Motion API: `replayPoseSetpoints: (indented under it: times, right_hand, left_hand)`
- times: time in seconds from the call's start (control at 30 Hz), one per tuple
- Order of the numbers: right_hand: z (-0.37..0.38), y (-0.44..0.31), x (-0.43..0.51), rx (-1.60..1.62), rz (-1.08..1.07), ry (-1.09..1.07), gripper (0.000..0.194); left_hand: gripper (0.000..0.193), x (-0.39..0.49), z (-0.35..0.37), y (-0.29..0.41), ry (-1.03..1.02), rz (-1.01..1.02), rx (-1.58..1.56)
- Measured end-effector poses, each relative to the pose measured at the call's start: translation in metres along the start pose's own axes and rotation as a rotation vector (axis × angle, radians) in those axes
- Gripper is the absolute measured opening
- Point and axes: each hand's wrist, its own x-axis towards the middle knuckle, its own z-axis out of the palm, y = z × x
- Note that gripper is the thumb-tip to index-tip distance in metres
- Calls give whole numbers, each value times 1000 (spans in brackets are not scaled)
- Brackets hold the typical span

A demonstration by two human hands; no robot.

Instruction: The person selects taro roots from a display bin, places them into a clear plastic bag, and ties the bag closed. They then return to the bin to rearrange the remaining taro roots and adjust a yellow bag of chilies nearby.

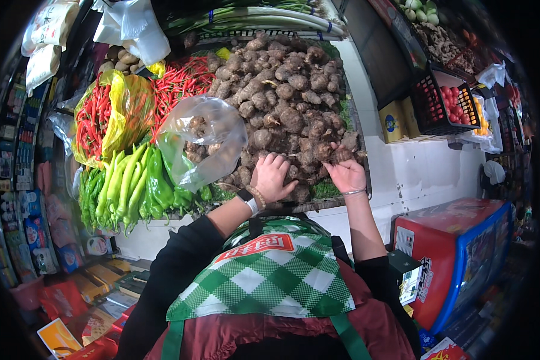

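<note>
A broad heap of brown taro corms (292,119) lies in front of me. My left hand (273,177) rests on the heap's near edge, back up, with its thumb out to the side; whether it grips a corm under the fingers is hidden. At the near right corner my right hand (348,175) has thumb and fingers around a taro corm (342,155). Left of the heap, a clear plastic bag (225,155) stands with its mouth spread, and several corms (195,150) show inside it.
Green peppers (128,184) and red chillies (180,81), some in a yellow bag (137,101), lie to the left. Leeks (270,18) line the back. A black crate of tomatoes (447,105) stands at right, above a red chest freezer (445,256). Plastic bags (137,31) hang at upper left.
</note>
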Motion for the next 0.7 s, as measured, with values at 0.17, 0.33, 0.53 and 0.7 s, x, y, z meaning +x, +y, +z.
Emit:
replayPoseSetpoints:
  times: [0.17, 0.33, 0.53, 0.7]
  right_hand:
    - [2, 1, 0, 12, 11, -14, 44]
    - [3, 2, 3, -13, 2, 25, 43]
    - [1, 3, 1, 15, 8, 23, 44]
    - [-2, 4, 1, 36, 6, -12, 44]
  left_hand:
    - [45, 12, -16, -12, 98, -59, -59]
    - [52, 48, -24, -30, 22, -432, 145]
    - [51, 31, -18, -27, 164, -555, -52]
    - [56, 3, -6, -28, 432, -403, -294]
